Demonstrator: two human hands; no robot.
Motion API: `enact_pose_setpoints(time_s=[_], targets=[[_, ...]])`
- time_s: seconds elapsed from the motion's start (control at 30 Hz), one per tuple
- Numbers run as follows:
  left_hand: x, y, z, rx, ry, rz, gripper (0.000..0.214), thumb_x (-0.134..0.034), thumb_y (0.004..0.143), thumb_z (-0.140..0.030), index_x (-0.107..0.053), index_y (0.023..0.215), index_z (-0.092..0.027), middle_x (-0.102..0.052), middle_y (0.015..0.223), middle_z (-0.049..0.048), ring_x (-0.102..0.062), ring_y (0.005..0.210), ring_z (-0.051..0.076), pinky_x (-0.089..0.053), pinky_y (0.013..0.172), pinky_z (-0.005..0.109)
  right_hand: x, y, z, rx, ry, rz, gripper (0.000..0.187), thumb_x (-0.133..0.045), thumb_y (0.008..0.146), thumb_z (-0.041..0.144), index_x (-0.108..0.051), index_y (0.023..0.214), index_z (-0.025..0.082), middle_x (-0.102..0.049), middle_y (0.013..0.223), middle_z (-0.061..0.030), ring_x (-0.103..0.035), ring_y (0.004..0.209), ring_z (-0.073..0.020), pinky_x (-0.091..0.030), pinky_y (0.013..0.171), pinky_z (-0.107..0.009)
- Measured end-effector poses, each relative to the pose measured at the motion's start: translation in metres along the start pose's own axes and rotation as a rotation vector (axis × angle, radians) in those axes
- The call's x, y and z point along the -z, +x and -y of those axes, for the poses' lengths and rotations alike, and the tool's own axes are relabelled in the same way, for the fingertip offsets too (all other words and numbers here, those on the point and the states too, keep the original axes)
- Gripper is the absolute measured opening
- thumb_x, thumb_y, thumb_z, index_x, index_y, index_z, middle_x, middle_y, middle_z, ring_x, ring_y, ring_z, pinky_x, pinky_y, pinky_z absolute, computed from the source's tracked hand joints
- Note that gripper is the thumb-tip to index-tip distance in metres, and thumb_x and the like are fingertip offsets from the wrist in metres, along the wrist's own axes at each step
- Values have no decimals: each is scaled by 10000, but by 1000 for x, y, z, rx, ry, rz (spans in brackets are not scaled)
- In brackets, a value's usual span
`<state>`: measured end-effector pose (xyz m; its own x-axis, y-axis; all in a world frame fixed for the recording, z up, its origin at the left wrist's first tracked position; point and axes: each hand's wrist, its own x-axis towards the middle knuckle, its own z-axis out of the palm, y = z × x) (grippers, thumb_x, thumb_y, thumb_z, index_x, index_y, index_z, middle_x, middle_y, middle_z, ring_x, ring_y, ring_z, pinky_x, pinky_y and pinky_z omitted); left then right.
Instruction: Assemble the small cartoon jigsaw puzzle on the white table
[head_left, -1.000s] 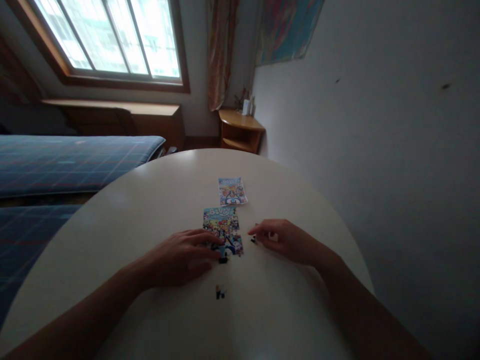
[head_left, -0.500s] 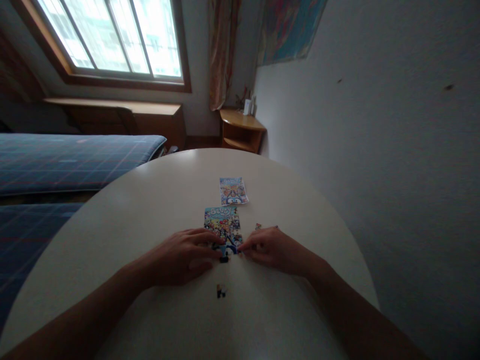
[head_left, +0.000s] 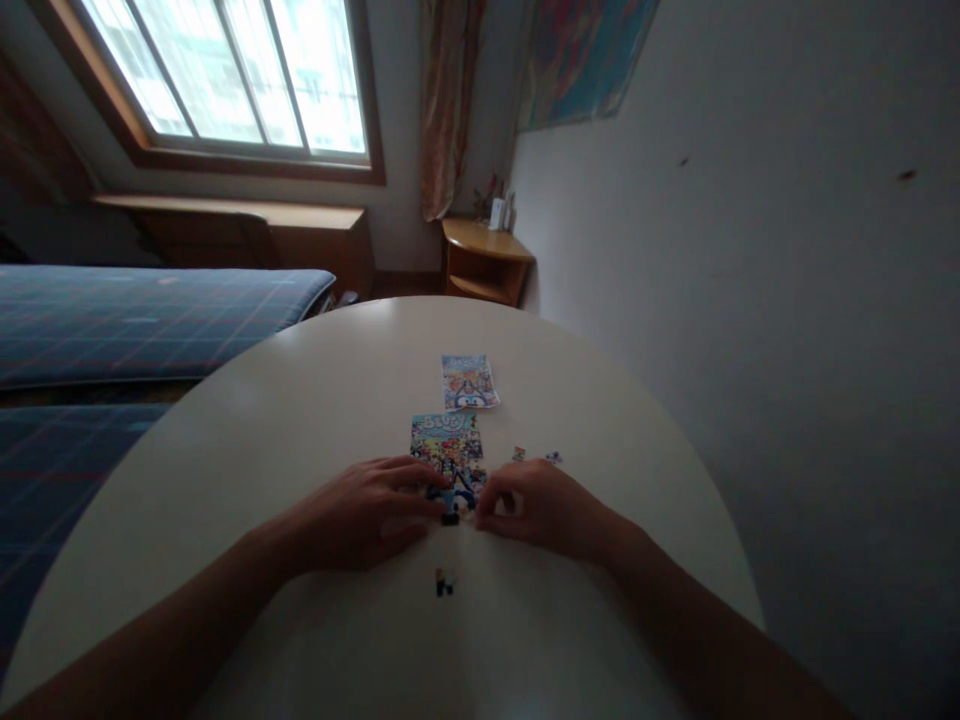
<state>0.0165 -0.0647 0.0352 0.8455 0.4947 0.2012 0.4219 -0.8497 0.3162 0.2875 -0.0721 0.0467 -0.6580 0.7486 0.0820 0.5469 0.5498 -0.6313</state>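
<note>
A partly assembled jigsaw puzzle (head_left: 448, 437) with a colourful cartoon print lies on the white table, its lower part between my hands. My left hand (head_left: 375, 510) rests with fingers stretched out over the puzzle's left side, fingertips touching it. At the lower right edge of the puzzle, my right hand (head_left: 532, 505) has thumb and forefinger curled together; whatever is between the fingertips is too small to make out. A loose puzzle piece (head_left: 445, 581) lies nearer to me, below the puzzle. Just beyond my right hand are two more loose pieces (head_left: 519, 454).
A printed picture sheet (head_left: 469, 382) with a similar design lies just beyond the puzzle on the round white table (head_left: 337, 370). A plaid mattress (head_left: 150, 320) stands to the left. The wall (head_left: 750, 330) rises on the right, with a small corner shelf (head_left: 486, 238) behind.
My right hand has drawn slightly towards me and its fingers have curled in more. A loose piece beyond it is now uncovered. My left hand has stayed put.
</note>
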Motion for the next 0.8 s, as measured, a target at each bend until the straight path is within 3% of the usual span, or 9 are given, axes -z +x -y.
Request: enact_pose_setpoints(time_s=[0.23,0.5,0.7,0.8], targets=[[1,0,-1,2,-4,-6,343,-628,882,-205,-663,1194,-345,-602,1341,11,-616,1157,230,-509,1012,415,1,-1,-2,39,-91,-19,196,-769,793,264,-737,983,233,-697,939,-37,-632,886,-173,-450,789,-289],[1,-1,-1,6,1,7,359,-627,876,-206,-655,1201,-355,-595,1351,11,-611,1168,251,-520,996,463,-4,1,-5,25,-123,-17,148,-779,804,321,-736,914,232,-688,900,-23,-635,871,-172,-436,795,-302],[0,-1,0,12,1,10,391,-641,870,-200,-645,1221,-372,-587,1358,8,-603,1173,248,-514,1002,452,-7,4,-5,49,-149,-7,268,-813,763,365,-717,961,213,-681,881,-22,-623,821,-167,-433,768,-286],[-1,-1,1,3,-3,7,397,-649,870,-208,-640,1231,-372,-586,1358,11,-602,1173,245,-509,1008,442,-8,5,-4,48,-155,-16,236,-801,777,360,-718,941,212,-679,871,-20,-619,821,-164,-431,771,-280]])
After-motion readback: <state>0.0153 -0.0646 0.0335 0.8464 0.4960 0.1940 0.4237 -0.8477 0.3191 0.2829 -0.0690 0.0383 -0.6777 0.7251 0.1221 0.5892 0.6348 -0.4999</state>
